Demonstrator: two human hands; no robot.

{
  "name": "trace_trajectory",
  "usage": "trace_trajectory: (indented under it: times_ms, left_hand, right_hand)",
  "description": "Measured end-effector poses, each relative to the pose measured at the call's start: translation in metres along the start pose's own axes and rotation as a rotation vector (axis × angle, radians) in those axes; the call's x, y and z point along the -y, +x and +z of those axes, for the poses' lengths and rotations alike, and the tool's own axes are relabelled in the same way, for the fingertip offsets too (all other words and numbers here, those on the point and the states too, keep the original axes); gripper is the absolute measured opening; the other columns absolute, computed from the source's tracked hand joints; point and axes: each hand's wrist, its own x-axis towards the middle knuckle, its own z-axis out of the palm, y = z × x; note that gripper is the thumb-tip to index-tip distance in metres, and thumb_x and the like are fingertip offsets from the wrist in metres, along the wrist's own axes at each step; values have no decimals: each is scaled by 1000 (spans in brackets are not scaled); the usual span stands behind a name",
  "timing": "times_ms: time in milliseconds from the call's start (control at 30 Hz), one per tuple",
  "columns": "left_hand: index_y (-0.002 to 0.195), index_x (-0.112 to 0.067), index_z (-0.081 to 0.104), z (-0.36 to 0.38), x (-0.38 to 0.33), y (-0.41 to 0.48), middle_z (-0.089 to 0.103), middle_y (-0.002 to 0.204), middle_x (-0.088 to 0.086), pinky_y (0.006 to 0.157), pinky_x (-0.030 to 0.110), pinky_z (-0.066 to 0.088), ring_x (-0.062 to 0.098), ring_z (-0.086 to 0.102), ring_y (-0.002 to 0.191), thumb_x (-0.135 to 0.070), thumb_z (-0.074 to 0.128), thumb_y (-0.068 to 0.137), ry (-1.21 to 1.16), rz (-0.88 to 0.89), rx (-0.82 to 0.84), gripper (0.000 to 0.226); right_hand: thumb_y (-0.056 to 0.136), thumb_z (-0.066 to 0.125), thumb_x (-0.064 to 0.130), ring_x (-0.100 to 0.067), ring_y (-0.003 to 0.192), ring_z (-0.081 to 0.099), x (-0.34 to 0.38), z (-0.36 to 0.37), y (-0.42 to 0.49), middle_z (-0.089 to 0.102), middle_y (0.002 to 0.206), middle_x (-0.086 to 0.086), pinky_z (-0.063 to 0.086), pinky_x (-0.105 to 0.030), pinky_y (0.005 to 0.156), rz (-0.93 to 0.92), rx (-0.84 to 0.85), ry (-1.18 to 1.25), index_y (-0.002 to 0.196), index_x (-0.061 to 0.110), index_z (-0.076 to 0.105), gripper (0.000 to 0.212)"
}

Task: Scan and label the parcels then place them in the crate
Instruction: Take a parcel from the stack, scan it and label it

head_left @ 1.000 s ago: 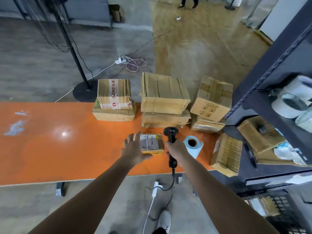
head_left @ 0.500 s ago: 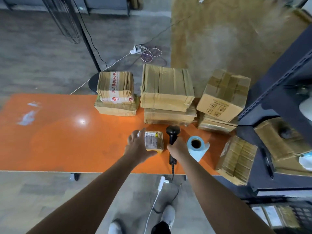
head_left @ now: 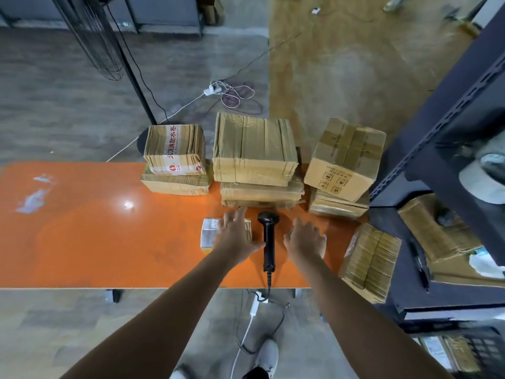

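Shoe [head_left: 269,356] and grey floor come nearest, below the near edge of the orange table [head_left: 95,242]. On the table a black scanner [head_left: 269,242] lies flat, head to the far side, with its cable dropping off the near edge. It lies between the 2 hands.

The left hand [head_left: 235,237] is palm down with its fingers straight and spread wide. Its thumb points toward the scanner and ends just beside it (whether they touch, I cannot tell). The right hand [head_left: 304,240] is also spread wide, palm down and holding nothing, just right of the scanner.

The small parcel [head_left: 208,233] is a flat brown box wrapped in tape, with a white printed label at its left end; the print is too small to read. It lies on the table just left of the scanner, under the left hand. The hand covers its right part, so only the labelled end shows.

Farther off, 3 stacks of taped brown parcels line the far edge. The left stack [head_left: 176,151] has red characters on a white band. The middle stack [head_left: 254,143] is the widest, and the left fingertips reach near its foot. On the right stack [head_left: 347,157] the top carton sits tilted. A dark shelf rack [head_left: 448,127] stands at the right.
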Motion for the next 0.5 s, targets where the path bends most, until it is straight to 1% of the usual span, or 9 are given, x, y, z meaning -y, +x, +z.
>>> trace_trajectory:
  times_ms: [67,100,167,200,267,333,367,433,500]
  left_hand:
    - [153,-24,16,-1,-4,-2,25,150,10,110,47,37,29,22,141,-38,79,77,-26,-13,-20,100]
    - [153,-24,17,-2,-5,-4,26,150,10,110,46,37,29,24,140,-38,78,77,-37,-14,-25,98]
    - [153,-24,18,-2,-3,-8,27,149,9,109,44,36,28,25,139,-38,77,78,-48,-12,-25,97]
    - [153,-24,18,-2,-1,-10,27,150,9,108,43,36,28,25,139,-38,77,78,-53,-9,-16,96]
    - [153,-23,18,-4,1,-12,27,150,10,108,43,35,28,26,139,-38,77,78,-65,6,10,97]
    - [152,-22,19,-8,5,-10,28,150,11,110,43,32,29,25,140,-37,77,79,-83,13,47,94]
    - [152,-21,21,-11,6,-7,28,150,11,111,42,31,29,26,140,-35,76,80,-85,21,68,91]
    - [149,-19,27,-16,8,-3,31,148,12,110,40,34,29,29,138,-32,71,85,-65,51,115,79]
    - [146,-18,33,-25,9,2,37,144,10,100,37,44,26,42,128,-31,63,90,-79,59,177,65]
  right_hand:
    - [98,53,41,-25,104,60,-1,5,3,61,112,-6,48,-46,96,-6,16,-51,131,22,43,39]
    - [98,52,38,-23,90,61,-1,6,4,63,99,-3,47,-47,96,-3,10,-69,129,23,43,36]
    - [97,51,28,-18,60,49,0,9,5,55,72,3,42,-47,99,4,24,-94,127,26,41,32]
    - [96,50,24,-17,54,45,0,9,4,51,66,4,40,-46,99,1,39,-105,129,26,40,34]
    - [98,49,22,-19,60,54,1,5,3,56,69,5,40,-41,98,-12,33,-83,133,25,40,36]
    - [98,47,23,-24,84,67,0,-3,-1,65,85,1,42,-39,97,-15,-1,20,134,23,41,36]
    - [98,48,22,-26,92,67,1,-9,-4,68,93,-2,44,-37,94,-15,-29,77,134,22,41,37]
    - [98,48,21,-28,99,66,5,-21,-12,69,105,-5,46,-34,84,-13,-86,163,137,22,41,40]
    - [97,50,20,-28,101,64,13,-34,-22,67,110,-8,48,-35,81,-26,-101,272,134,19,43,37]
